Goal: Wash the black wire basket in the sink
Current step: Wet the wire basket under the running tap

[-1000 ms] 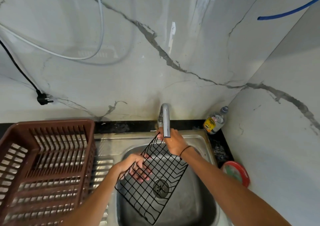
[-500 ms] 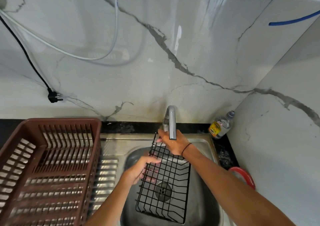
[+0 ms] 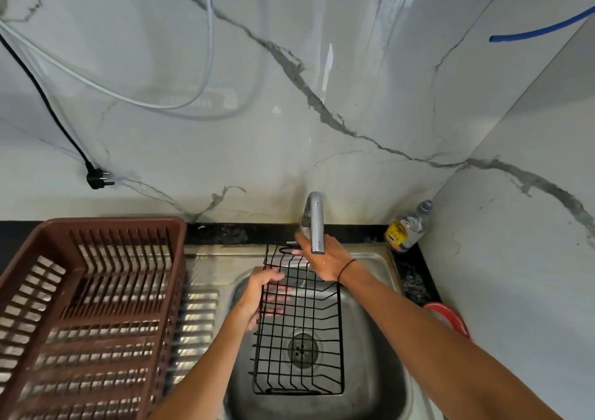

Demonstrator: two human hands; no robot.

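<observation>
Lower centre, a black wire basket hangs over the sink. The left hand grips its left side; the right hand grips its top edge under the tap.

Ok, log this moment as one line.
black wire basket: over steel sink, under running chrome tap | left hand: grips side | right hand: holds top

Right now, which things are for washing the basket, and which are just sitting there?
For the washing:
black wire basket
sink
tap
left hand and right hand, both holding the basket

Just sitting there:
brown dish rack
bottle
black plug
red thing
</observation>
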